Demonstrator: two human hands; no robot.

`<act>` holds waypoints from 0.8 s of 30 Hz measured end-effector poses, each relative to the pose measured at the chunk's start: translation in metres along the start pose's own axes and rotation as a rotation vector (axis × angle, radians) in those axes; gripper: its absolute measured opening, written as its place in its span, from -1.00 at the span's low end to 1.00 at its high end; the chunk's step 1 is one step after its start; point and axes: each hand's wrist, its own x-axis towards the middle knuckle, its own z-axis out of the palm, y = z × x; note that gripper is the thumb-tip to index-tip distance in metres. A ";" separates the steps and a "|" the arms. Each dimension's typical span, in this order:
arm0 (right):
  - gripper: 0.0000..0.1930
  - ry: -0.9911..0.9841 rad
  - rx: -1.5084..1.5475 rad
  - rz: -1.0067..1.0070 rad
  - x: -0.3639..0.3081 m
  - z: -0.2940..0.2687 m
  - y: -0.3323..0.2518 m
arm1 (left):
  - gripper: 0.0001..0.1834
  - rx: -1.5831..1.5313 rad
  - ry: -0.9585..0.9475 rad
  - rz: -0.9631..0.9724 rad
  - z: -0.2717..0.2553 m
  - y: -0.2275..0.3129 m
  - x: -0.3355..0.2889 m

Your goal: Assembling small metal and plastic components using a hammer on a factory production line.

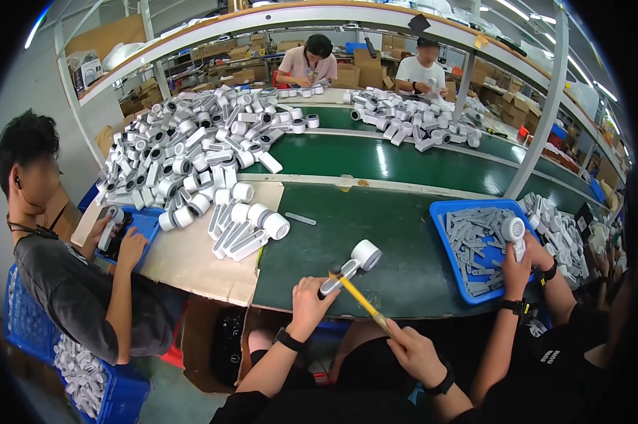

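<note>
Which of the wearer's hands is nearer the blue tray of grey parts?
Right. The right hand, gripping the yellow-handled tool, lies below and left of the blue tray; the left hand, holding the white device, is farther left.

Both forearms come up from the lower edge, hands close together at the middle.

The left hand (309,295) is curled in a loose fist, knuckles up, fingers closed round what it holds, with a dark band at the wrist. The right hand (412,351) sits lower and nearer the body, palm turned inward, fingers pinched shut round a thin stick; a dark band circles its wrist too. Both arms are bare below black sleeves, elbows bent.
</note>
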 end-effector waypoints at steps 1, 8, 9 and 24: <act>-0.48 0.002 -0.003 -0.001 0.000 0.000 0.001 | -0.72 0.075 -0.012 -0.004 -0.001 0.000 -0.001; -0.48 0.069 0.139 -0.015 -0.004 0.004 0.000 | -0.69 0.150 0.042 -0.031 -0.008 -0.003 -0.014; -0.48 0.055 0.131 -0.032 -0.005 0.004 -0.001 | -0.69 0.141 0.029 -0.020 -0.009 -0.002 -0.012; -0.49 0.123 0.155 -0.114 0.007 -0.004 -0.011 | -0.70 0.125 0.021 -0.080 -0.010 -0.005 -0.008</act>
